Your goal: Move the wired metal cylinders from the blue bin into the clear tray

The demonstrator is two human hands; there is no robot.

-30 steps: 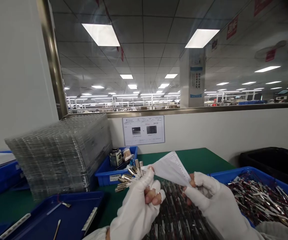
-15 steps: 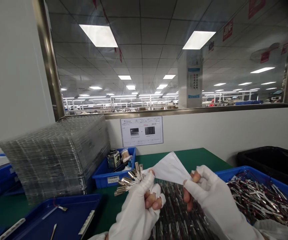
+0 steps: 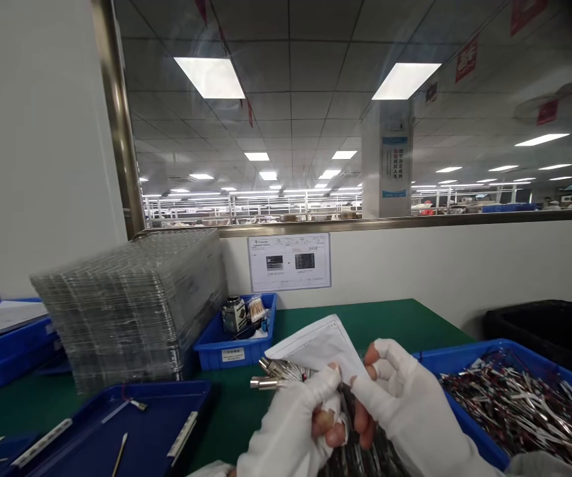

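My left hand (image 3: pixel 306 421), in a white glove with bare fingertips, pinches a folded sheet of white paper (image 3: pixel 323 341) between thumb and finger. Out past its knuckles sticks a bundle of small silver metal cylinders with pale leads (image 3: pixel 279 377); whether the curled fingers grip it too is partly hidden. My right hand (image 3: pixel 395 397), gloved alike, is closed on the paper's right corner. Below both hands lies a clear tray (image 3: pixel 360 457) with rows of dark and silver parts, mostly covered by the hands.
A blue bin (image 3: pixel 494 434) heaped with wired metal parts stands right, before a black bin (image 3: pixel 539 315). Left are a tall stack of clear trays (image 3: pixel 132 311), a small blue box (image 3: pixel 211 354) with swabs and a bottle, and a blue tray (image 3: pixel 151 444) holding a swab.
The hands have come closer together and the paper has folded and swung to the left, now overlapping the metal bundle. The whole view has shifted slightly.
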